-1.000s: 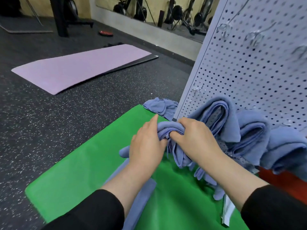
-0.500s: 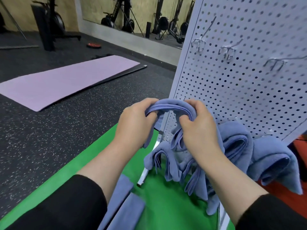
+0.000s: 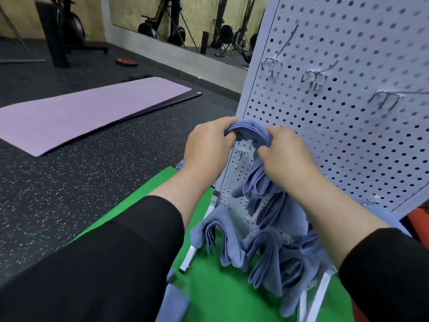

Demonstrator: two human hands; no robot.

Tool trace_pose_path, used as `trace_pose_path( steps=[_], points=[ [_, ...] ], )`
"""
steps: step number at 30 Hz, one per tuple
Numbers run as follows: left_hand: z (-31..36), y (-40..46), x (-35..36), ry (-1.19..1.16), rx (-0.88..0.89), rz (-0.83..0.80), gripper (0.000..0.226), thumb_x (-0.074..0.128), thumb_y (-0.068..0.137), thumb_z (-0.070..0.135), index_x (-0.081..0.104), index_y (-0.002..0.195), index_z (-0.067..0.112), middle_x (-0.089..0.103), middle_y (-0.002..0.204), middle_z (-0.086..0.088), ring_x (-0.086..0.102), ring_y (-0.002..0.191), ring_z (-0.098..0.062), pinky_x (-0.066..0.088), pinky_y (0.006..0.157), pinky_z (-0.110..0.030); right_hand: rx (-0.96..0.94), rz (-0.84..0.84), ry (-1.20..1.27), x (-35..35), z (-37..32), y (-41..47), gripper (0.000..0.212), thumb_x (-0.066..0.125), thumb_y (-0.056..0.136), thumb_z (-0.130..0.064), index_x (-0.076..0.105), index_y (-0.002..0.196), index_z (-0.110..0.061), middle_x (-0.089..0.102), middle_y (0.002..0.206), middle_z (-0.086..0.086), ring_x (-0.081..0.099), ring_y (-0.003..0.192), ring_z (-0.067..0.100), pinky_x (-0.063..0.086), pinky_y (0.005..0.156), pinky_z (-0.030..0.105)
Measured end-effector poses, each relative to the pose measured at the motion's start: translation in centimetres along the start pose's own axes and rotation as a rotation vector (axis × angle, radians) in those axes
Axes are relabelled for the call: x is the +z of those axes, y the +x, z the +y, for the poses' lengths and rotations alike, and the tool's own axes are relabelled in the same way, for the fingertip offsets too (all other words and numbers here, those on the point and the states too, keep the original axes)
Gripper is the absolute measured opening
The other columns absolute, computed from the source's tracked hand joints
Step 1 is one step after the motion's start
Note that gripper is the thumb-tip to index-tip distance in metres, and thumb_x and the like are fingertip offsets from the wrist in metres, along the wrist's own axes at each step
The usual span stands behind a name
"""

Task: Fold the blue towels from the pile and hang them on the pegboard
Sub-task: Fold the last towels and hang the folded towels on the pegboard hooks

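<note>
A folded blue towel [image 3: 249, 129] arches between both hands in front of the white pegboard [image 3: 348, 124]. My left hand [image 3: 205, 147] grips its left end and my right hand [image 3: 285, 156] grips its right end, with the rest of the towel hanging down under the right hand. A small metal hook [image 3: 242, 152] sticks out of the board just below the arch. Several folded blue towels [image 3: 260, 249] hang on the board's lowest row. Part of another blue towel [image 3: 174, 300] lies on the green mat [image 3: 220, 287] by my left sleeve.
Bare metal hooks [image 3: 271, 66] stand higher on the pegboard. A purple exercise mat [image 3: 81, 112] lies on the dark speckled floor to the left. Gym machines [image 3: 65, 29] and a mirror line the far wall. A red surface [image 3: 417, 219] shows behind the board at right.
Both hands have lifted the folded towel from the green mat up to the pegboard, and it now hangs arched just above a small hook.
</note>
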State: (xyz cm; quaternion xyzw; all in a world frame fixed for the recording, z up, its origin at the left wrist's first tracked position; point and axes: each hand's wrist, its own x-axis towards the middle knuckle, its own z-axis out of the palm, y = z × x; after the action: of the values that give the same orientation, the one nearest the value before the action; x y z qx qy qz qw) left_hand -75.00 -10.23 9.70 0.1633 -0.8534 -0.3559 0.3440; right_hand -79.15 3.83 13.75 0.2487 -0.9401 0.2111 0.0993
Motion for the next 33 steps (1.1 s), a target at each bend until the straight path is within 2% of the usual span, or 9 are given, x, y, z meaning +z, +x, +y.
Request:
trace_pose_path(
  steps=[3,6,10,13,18,23,25,29,33],
  points=[
    [-1.1,-0.4,1.8,0.012,-0.016,-0.058,0.03,0.055,0.088,0.018,0.073,0.107,0.033,0.072,0.086,-0.001,0.06,0.084,-0.03,0.051,0.075,-0.042,0.006,-0.098,-0.077,0.3,0.2,0.9,0.011,0.056,0.092,-0.013,0.052,0.082,-0.011,0.051,0.074,0.005,0.048,0.071,0.028,0.031,0.052,0.032],
    [-2.3,-1.3,2.6,-0.003,-0.044,-0.065,0.039,0.055,0.088,0.016,0.072,0.113,0.04,0.074,0.09,0.0,0.061,0.085,-0.027,0.05,0.075,-0.04,-0.006,-0.171,-0.187,0.4,0.3,1.5,0.022,0.059,0.093,-0.017,0.047,0.076,-0.01,0.047,0.068,0.004,0.041,0.06,0.022,0.028,0.05,0.031],
    [-3.0,-1.4,3.0,-0.02,-0.063,-0.046,0.043,0.055,0.087,0.015,0.071,0.116,0.043,0.074,0.091,0.0,0.061,0.085,-0.026,0.049,0.076,-0.04,-0.041,-0.184,-0.254,0.8,0.2,2.1,0.019,0.06,0.093,-0.018,0.052,0.079,-0.007,0.048,0.069,0.005,0.045,0.065,0.025,0.029,0.048,0.028],
    [-3.1,-0.8,3.2,-0.026,-0.05,-0.037,0.036,0.054,0.088,0.019,0.071,0.113,0.039,0.073,0.087,-0.001,0.062,0.082,-0.03,0.051,0.074,-0.041,-0.045,-0.225,-0.295,1.1,-0.2,2.3,0.032,0.062,0.093,-0.019,0.04,0.072,-0.01,0.043,0.068,0.003,0.039,0.059,0.019,0.025,0.047,0.028],
    [-3.4,-0.9,3.5,-0.058,-0.02,-0.153,0.03,0.051,0.096,0.019,0.067,0.115,0.036,0.07,0.085,0.003,0.058,0.085,-0.029,0.051,0.077,-0.039,-0.057,-0.279,-0.279,0.3,-0.9,1.7,0.034,0.061,0.091,-0.028,0.038,0.071,-0.014,0.045,0.069,0.002,0.041,0.059,0.015,0.028,0.049,0.03],
    [-3.9,-2.7,3.3,-0.097,0.02,-0.201,0.044,0.054,0.101,0.018,0.055,0.142,0.035,0.07,0.126,0.003,0.063,0.107,-0.022,0.046,0.085,-0.031,-0.048,-0.244,-0.311,0.5,0.1,1.8,0.036,0.063,0.094,-0.035,0.043,0.075,-0.012,0.046,0.068,0.003,0.047,0.068,0.024,0.029,0.049,0.032],
    [-4.1,-3.2,3.3,-0.118,-0.004,-0.222,0.05,0.055,0.101,0.02,0.048,0.148,0.035,0.068,0.132,0.002,0.063,0.113,-0.019,0.045,0.089,-0.027,-0.044,-0.291,-0.34,1.0,0.2,1.5,0.038,0.066,0.094,-0.039,0.042,0.078,-0.014,0.045,0.072,0.001,0.05,0.075,0.026,0.035,0.056,0.032],
    [-4.6,-3.7,3.4,-0.288,-0.03,-0.314,0.069,0.052,0.09,0.015,0.038,0.156,0.032,0.059,0.142,0.014,0.056,0.125,-0.004,0.041,0.105,-0.021,-0.055,-0.358,-0.388,1.2,-0.2,0.7,0.042,0.067,0.092,-0.046,0.04,0.08,-0.017,0.047,0.079,-0.002,0.049,0.087,0.027,0.045,0.09,0.041],
    [-5.3,-5.0,2.8,-0.449,-0.076,-0.382,0.075,0.045,0.085,0.014,0.032,0.157,0.029,0.042,0.139,0.035,0.041,0.133,0.013,0.03,0.115,-0.019,-0.041,-0.283,-0.411,0.7,0.0,-0.1,0.048,0.06,0.093,-0.055,0.053,0.124,-0.019,0.063,0.12,0.005,0.057,0.113,0.03,0.031,0.114,0.057]
  ],
)
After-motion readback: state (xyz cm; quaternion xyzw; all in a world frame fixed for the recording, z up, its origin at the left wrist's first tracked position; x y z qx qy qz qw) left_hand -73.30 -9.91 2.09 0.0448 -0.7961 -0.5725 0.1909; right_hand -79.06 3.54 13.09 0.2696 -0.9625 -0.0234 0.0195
